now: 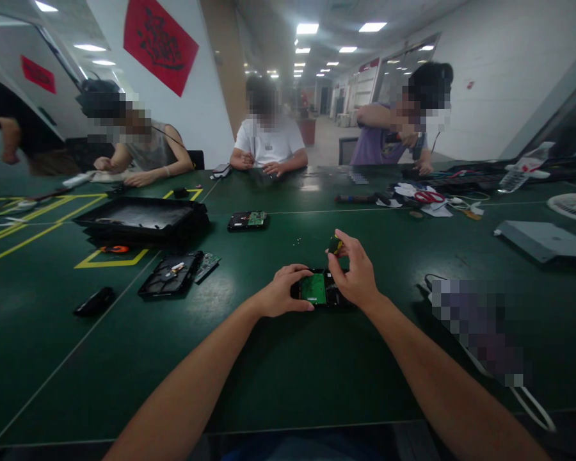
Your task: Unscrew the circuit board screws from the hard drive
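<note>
The left hand (279, 291) lies low, thumb and fingers clamped across the hard drive (315, 289), which sits between the hands on the bench (288, 371). The right hand (358, 274), raised higher, pinches a stubby screwdriver (335, 245) in its fingertips. Small screws (297, 241) lie just beyond the hands.

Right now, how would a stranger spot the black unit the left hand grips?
On the dark green table, near the middle, find the wearer's left hand and right hand. The left grips the black unit; the right holds a small yellow-marked tool. Unlike the untouched similar unit farther off, its green board shows between fingers.
</note>
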### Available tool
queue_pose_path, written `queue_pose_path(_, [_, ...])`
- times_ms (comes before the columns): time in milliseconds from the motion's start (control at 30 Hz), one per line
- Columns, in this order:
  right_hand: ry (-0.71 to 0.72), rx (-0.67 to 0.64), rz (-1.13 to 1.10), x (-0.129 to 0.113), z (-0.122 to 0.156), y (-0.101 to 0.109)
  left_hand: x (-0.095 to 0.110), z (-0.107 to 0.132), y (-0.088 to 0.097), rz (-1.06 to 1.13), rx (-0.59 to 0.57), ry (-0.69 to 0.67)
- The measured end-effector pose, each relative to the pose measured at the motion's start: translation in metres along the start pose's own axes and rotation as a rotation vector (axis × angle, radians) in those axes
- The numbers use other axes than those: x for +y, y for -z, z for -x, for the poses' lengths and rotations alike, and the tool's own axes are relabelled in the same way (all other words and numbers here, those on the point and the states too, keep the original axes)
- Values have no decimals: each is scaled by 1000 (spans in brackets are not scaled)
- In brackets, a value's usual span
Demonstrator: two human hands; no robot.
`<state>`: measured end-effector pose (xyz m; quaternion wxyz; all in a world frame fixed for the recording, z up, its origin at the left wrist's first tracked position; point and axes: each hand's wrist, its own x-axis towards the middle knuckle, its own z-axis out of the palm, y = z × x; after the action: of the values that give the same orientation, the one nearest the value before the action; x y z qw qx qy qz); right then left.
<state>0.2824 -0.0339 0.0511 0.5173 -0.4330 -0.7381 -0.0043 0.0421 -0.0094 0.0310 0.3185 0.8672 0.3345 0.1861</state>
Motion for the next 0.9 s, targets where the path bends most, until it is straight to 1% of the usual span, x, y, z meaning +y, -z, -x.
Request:
queue_pose_path(167, [4, 1, 21, -1, -1, 1, 0, -1, -1, -2, 1, -3])
queue_pose_path(300, [13, -16, -11, -1, -1, 1, -1, -1, -2, -13, 12, -11])
queue_pose_path(567, [-4, 17, 13, 0, -1, 1, -2, -1, -3, -13, 5, -10])
queue_pose_path(900, [-19, 0, -6, -1, 1, 0, -2, 0, -1, -4, 3, -4])
